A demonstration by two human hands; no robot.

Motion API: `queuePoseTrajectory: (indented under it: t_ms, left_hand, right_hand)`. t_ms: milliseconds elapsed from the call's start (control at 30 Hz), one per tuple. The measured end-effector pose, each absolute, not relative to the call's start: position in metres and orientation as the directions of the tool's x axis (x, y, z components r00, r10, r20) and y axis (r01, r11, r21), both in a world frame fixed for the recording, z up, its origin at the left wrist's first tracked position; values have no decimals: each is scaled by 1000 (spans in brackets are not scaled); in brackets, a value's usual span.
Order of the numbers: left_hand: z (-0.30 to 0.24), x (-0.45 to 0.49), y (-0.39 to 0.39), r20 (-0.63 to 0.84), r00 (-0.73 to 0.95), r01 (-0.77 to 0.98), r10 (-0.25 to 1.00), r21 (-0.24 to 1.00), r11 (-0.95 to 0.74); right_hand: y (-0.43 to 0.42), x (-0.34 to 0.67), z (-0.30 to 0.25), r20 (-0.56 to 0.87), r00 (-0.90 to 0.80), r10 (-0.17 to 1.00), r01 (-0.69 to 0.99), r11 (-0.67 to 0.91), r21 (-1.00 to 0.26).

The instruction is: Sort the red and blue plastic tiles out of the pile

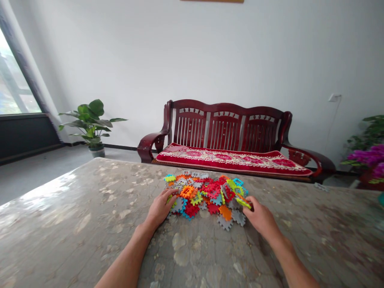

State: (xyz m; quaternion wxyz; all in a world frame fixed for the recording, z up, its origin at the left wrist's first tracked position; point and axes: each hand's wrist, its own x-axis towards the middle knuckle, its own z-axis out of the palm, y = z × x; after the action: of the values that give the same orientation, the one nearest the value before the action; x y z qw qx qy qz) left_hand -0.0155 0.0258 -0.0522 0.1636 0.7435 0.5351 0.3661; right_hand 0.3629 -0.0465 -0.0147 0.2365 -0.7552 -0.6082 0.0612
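Left hand [161, 206] at colourful pile [214, 189], grip unclear; right hand [258, 214] with lime piece [243, 203] in a pinch

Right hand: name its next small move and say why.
Perhaps draw the right hand toward the near tabletop and lay down its yellow-green piece: it grips that at the right edge of the pile, with room in front.

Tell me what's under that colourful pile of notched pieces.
The flower-patterned tabletop shows beside the pile and likely continues beneath; whatever the upper pieces cover cannot be seen.
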Motion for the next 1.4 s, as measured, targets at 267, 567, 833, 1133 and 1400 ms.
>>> queuePoseTrajectory:
  t_ms: [267,567,833,1133,1400]
  left_hand:
    - [-53,-15,26,376,150,669,914,642,-374]
    - [-55,-17,27,374,166,675,912,631,-382]
    - [-51,-15,24,366,156,658,917,654,-373]
    - [-55,-16,26,391,143,658,909,649,-382]
    - [-53,-15,26,398,147,657,906,646,-390]
  right_hand:
    - [-34,355,-3,172,320,932,611,-64,-789]
    - [1,286,47,313,119,942,826,81,-557]
    - [26,259,37,326,-208,922,909,305,-285]
    - [6,303,1,473,130,871,728,239,-642]
    - [-52,327,-14,230,124,965,894,-8,-447]
